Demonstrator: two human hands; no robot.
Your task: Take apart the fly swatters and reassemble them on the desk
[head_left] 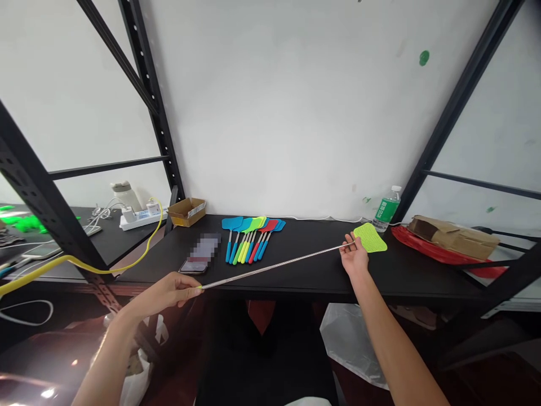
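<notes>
A fly swatter with a long extended metal rod (pixel 274 265) and a yellow-green mesh head (pixel 370 237) stretches across the front of the black table (pixel 321 270). My left hand (pixel 169 290) is closed around its handle end at the lower left. My right hand (pixel 354 256) pinches the rod right beside the mesh head. A pile of several collapsed swatters (pixel 252 237), blue, green and red, lies on the table near the wall.
A phone (pixel 199 255) lies left of the pile, a small cardboard box (pixel 186 211) behind it. A green-labelled water bottle (pixel 386 208) stands at right beside a brown package on red plastic (pixel 454 239). Black shelf posts frame both sides. A yellow cable (pixel 105 268) hangs at left.
</notes>
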